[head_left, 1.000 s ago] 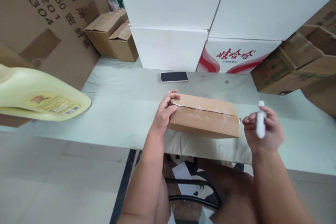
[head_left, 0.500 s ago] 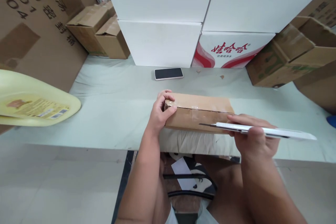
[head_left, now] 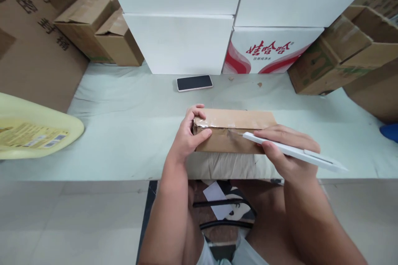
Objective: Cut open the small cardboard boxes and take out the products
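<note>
A taped cardboard box [head_left: 239, 119] lies near the front edge of the table, its lengthwise seam facing up. My left hand [head_left: 192, 129] grips the box's left end, thumb on the near flap and fingers over the far side. In my right hand [head_left: 287, 149] is a white utility knife [head_left: 295, 151], slanting from lower right to upper left. Its thin blade points left and meets the box close to the seam. Whether the tip has gone through the tape is too fine to tell.
Behind the box lies a phone [head_left: 195, 83], before stacked white cartons [head_left: 180, 43]. Brown boxes [head_left: 120, 39] stand back left, an open carton [head_left: 338, 58] back right. A yellow jug [head_left: 37, 128] is at the left. The pale cloth-covered table [head_left: 130, 132] ends just before my lap.
My right hand has turned the knife and brought its blade up and left to the box's seam. My left hand keeps its hold. The camera view has shifted slightly.
</note>
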`<state>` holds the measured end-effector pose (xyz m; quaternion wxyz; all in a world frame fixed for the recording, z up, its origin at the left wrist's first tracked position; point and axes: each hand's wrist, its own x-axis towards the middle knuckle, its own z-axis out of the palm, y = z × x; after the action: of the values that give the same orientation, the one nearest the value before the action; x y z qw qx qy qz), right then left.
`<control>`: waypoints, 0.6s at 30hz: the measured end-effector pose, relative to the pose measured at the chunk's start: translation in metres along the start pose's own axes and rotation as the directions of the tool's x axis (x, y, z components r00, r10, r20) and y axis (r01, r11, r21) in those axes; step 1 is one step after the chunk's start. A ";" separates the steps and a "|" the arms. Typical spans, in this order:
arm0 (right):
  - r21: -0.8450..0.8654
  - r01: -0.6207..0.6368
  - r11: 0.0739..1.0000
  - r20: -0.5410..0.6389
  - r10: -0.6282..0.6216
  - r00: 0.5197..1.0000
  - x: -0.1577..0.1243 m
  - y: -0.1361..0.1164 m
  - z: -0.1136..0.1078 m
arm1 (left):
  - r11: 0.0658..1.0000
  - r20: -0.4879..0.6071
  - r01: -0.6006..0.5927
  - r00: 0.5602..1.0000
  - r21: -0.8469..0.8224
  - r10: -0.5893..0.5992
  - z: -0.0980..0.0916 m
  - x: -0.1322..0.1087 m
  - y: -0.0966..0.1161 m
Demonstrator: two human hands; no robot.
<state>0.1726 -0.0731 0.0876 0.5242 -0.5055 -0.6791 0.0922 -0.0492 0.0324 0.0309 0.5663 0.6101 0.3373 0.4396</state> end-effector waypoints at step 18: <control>0.006 -0.007 1.000 0.015 0.006 1.000 -0.005 0.012 -0.005 | 1.000 -0.019 0.014 1.000 -0.001 -0.014 0.001 0.003 -0.006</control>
<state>0.1839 -0.0733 0.0789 0.5202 -0.5055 -0.6811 0.0997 -0.0470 0.0355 0.0256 0.5665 0.6033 0.3468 0.4414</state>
